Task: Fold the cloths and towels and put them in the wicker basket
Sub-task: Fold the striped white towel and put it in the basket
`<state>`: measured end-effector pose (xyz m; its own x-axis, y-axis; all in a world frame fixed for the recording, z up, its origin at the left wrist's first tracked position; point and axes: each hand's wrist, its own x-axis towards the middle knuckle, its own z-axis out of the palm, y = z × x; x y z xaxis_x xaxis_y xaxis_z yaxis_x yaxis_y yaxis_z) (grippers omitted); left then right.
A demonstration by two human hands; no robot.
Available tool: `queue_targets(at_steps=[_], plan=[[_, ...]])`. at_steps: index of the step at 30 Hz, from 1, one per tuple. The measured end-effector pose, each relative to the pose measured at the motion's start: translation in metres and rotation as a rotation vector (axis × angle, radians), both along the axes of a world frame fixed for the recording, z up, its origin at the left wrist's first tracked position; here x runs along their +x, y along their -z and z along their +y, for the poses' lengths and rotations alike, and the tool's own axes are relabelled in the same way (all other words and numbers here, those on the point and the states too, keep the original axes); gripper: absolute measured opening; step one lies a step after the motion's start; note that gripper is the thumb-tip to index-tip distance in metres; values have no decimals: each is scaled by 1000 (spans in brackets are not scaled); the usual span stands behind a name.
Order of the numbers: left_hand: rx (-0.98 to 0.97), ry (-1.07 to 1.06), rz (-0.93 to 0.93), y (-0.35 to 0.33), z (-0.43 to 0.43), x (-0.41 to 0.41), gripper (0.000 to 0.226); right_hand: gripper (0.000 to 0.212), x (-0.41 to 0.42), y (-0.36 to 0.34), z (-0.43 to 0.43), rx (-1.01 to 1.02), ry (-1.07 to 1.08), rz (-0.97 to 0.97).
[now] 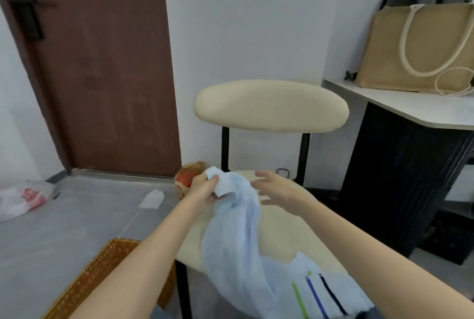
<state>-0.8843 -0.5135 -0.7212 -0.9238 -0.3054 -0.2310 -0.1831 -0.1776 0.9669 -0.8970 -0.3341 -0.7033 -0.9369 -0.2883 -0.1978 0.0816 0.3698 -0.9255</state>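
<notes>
A pale blue cloth hangs stretched over the cream chair seat. My left hand grips its bunched upper end above the seat's far left edge. My right hand hovers just to the right of that end, fingers spread, holding nothing. A white towel with green, blue and dark stripes lies at the seat's near edge, partly under the blue cloth. The wicker basket stands on the floor at the lower left, partly hidden by my left forearm.
The chair's padded backrest rises behind my hands. A white-topped counter with a tan tote bag stands at the right. A brown door is at the left. On the grey floor lie a plastic bag and a paper scrap.
</notes>
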Motion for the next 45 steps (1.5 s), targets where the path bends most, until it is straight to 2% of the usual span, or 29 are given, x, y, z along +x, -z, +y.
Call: queue_targets(at_steps=[3,6,9,11,14,17,19,20,21,22,24,25,28,30,32,33,34,36,38,40,41,45], plan=[[-118,27,-59,21,-8,-11,32,49,3,31,3,168,-19,-21],[-288,87,-95,38,-19,-12,34,52,4,56,-4,294,-10,-54],[-420,125,-101,56,-28,-2,47,52,0,77,-9,461,14,-14],[-515,186,-170,74,-35,2,61,49,-2,86,-10,515,65,30],[-630,270,-280,119,-54,-11,84,50,-1,90,-7,492,136,75],[-673,362,-321,93,-37,18,103,46,0,95,0,498,156,100],[-754,426,-348,81,-26,34,96,28,2,98,4,504,152,96],[-798,439,-350,76,-21,39,88,27,2,100,5,487,154,85],[-809,443,-337,77,-19,40,78,35,2,102,7,477,142,75],[-761,442,-286,77,-17,41,67,40,2,103,7,482,126,68],[-542,407,-178,74,-14,41,44,41,4,102,7,498,99,68],[-434,386,-144,71,-13,41,39,42,4,103,9,487,93,73],[-246,317,-104,66,-16,43,41,35,3,101,17,361,123,72],[-194,216,-65,65,-21,42,41,21,4,98,28,151,246,5],[-245,98,71,62,-26,43,20,16,3,99,43,-66,391,-48],[-328,34,152,61,-28,44,15,16,3,98,51,-171,466,-68],[-415,-30,221,60,-30,45,20,18,1,98,59,-255,529,-84],[-503,-133,310,61,-33,46,26,25,0,96,73,-295,590,-66],[-516,-169,348,59,-31,47,25,28,3,92,79,-240,568,9],[-471,-160,275,63,-29,43,22,28,4,91,81,-165,549,35],[-438,-156,195,66,-29,41,28,27,3,93,83,-162,552,8],[-330,-100,-170,77,-36,31,84,7,2,89,85,-250,499,-227]])
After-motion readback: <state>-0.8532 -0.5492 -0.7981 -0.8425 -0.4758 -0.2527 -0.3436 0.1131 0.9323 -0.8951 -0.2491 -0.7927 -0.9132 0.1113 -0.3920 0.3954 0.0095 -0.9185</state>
